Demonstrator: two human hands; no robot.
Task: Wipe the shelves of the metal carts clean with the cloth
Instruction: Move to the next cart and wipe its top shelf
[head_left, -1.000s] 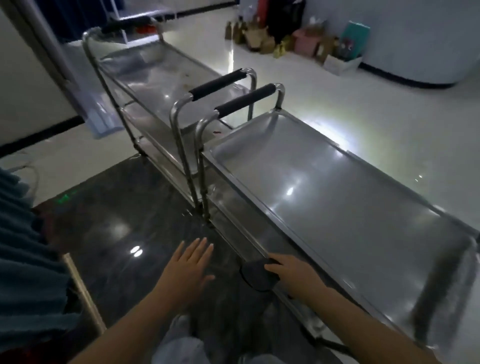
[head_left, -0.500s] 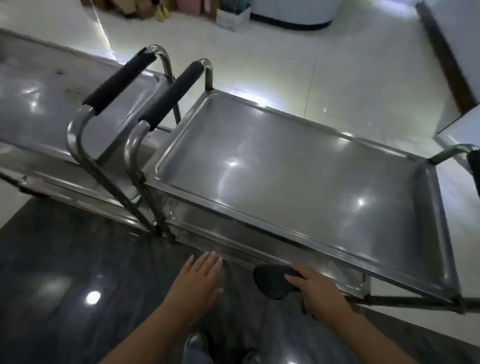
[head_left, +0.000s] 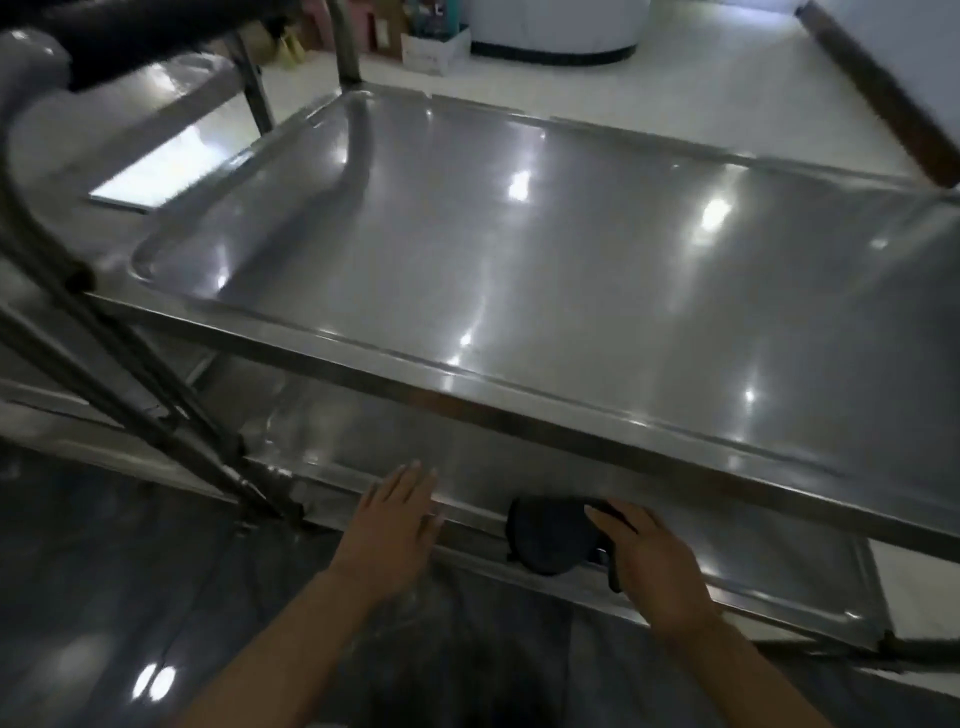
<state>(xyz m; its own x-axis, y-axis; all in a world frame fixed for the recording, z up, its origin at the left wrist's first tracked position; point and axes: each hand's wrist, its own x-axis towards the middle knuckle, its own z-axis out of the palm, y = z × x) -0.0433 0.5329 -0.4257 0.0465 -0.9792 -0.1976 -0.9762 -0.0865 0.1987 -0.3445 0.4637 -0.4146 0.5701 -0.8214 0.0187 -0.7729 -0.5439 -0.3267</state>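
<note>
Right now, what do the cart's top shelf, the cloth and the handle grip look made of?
Top shelf: polished metal, likely stainless steel; it mirrors ceiling lights sharply. Cloth under the right hand: dark, soft fabric, matte and bunched; weave too blurred to tell. Handle grip: matte black, probably foam or rubber.

Dim indoor frame, greyish cast overall. Small hard glare spots scattered across the top shelf (head_left: 519, 270) of the cart, densest toward its far and right edges; streaky reflections run from them. Two bright glints on the dark glossy floor (head_left: 104, 597) at lower left. Pale floor beyond the cart's far edge is the brightest zone. Motion blur heavy at upper left on the handle (head_left: 130, 31); wide-angle bending at the frame edges. Lower shelf (head_left: 779, 571) in shadow.
</note>
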